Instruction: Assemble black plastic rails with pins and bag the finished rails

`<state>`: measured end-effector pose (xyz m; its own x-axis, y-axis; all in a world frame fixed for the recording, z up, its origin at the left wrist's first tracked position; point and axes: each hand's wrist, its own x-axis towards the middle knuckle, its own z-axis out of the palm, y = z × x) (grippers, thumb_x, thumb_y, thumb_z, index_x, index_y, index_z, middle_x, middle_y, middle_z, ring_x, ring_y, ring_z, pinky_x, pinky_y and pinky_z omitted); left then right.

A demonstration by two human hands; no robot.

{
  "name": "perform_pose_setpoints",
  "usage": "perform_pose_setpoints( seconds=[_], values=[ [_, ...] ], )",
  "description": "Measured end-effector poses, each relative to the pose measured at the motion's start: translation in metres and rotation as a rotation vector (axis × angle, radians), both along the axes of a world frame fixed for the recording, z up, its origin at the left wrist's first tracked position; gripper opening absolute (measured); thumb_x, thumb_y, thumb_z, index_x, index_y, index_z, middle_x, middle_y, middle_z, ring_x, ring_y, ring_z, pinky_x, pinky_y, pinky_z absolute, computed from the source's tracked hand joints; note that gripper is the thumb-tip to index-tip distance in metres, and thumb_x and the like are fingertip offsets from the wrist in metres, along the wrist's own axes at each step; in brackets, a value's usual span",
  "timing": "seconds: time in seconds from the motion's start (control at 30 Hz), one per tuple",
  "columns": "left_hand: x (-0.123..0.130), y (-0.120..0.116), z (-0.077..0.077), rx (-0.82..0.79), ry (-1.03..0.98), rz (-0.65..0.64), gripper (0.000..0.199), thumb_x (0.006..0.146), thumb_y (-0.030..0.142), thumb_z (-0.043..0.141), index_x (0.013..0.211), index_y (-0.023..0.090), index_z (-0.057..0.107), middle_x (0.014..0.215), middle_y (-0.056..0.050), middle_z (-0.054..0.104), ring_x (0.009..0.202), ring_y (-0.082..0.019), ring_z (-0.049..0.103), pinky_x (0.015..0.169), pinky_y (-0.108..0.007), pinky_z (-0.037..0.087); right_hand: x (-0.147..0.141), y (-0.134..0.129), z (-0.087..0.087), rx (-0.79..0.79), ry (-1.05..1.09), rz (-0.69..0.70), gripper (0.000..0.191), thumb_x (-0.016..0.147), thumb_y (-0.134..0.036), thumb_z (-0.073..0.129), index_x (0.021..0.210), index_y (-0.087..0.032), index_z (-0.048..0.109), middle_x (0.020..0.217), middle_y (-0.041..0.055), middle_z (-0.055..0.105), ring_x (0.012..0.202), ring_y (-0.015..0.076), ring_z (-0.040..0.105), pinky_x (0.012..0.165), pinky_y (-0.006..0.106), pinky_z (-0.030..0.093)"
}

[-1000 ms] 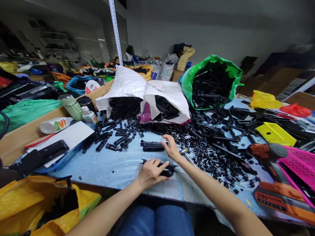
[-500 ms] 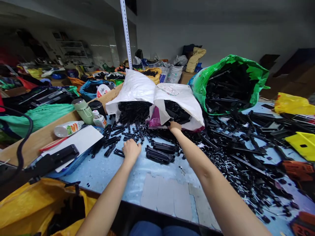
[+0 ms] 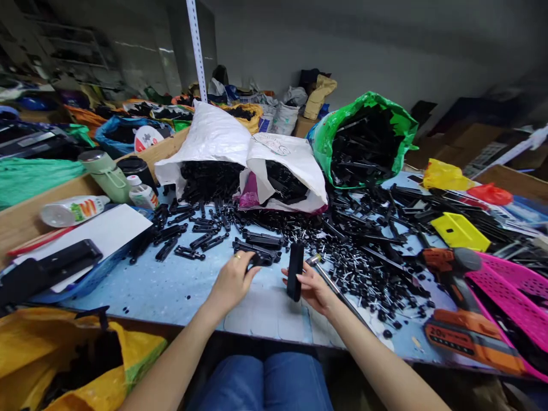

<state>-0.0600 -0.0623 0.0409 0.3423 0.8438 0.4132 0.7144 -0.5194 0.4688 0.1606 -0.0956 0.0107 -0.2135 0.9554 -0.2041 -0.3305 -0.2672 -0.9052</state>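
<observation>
In the head view, my right hand [image 3: 315,290] holds a long black plastic part [image 3: 295,272] upright between thumb and fingers, above the front of the table. My left hand [image 3: 231,282] is closed at the near end of a small group of long black plastic parts [image 3: 263,240], thumb and fingers pinching a black piece [image 3: 257,260] that is partly hidden. A hammer [image 3: 329,279] lies beside my right hand, its handle running under the right forearm. Short black jointed pieces [image 3: 205,237] lie in loose rows past my left hand.
Two white sacks [image 3: 218,134] and a green bag [image 3: 363,103] spill black parts at the back. Screws and black bits [image 3: 363,274] cover the right side. A cordless drill [image 3: 458,297] and pink basket [image 3: 514,285] stand right; bottles [image 3: 141,194] and a yellow bag [image 3: 141,354] left.
My right hand has come back from the white sack's mouth and now holds a long black part. My left hand has shifted right to the grouped parts. The view has turned right.
</observation>
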Motion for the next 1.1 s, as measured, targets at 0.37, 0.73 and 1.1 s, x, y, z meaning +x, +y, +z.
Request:
perform_pose_setpoints(
  seconds=[0.37, 0.73, 1.1],
  values=[
    [0.0, -0.045, -0.042, -0.275, 0.049, -0.087, 0.035, 0.088, 0.027, 0.033, 0.116, 0.016, 0.051, 0.103, -0.011, 0.059, 0.094, -0.023, 0.057, 0.08, -0.037, 0.047, 0.079, -0.063, 0.0, 0.394, -0.933, 0.104, 0.035, 0.069, -0.038, 0.063, 0.099, -0.022, 0.055, 0.097, 0.008, 0.057, 0.092, 0.0243, 0.054, 0.081, 0.039, 0.044],
    [0.037, -0.057, -0.02, -0.402, -0.404, -0.122, 0.038, 0.088, 0.033, 0.037, 0.118, 0.018, 0.053, 0.087, -0.005, 0.062, 0.07, -0.015, 0.059, 0.066, -0.029, 0.05, -0.035, -0.033, -0.005, 0.232, -0.463, -0.037, 0.051, 0.089, -0.05, 0.027, 0.132, -0.023, 0.034, 0.064, -0.0001, 0.054, 0.051, 0.0133, 0.053, 0.052, 0.028, 0.048],
    [0.039, -0.065, -0.008, -0.095, -0.192, -0.06, 0.035, 0.088, 0.025, 0.035, 0.118, 0.018, 0.054, 0.082, -0.006, 0.057, 0.071, -0.015, 0.059, 0.064, -0.027, 0.05, -0.009, -0.024, 0.022, 0.781, -0.854, -0.004, 0.042, 0.081, -0.033, 0.052, 0.121, -0.019, 0.051, 0.097, 0.0084, 0.064, 0.086, 0.0189, 0.059, 0.077, 0.032, 0.048]
  ],
)
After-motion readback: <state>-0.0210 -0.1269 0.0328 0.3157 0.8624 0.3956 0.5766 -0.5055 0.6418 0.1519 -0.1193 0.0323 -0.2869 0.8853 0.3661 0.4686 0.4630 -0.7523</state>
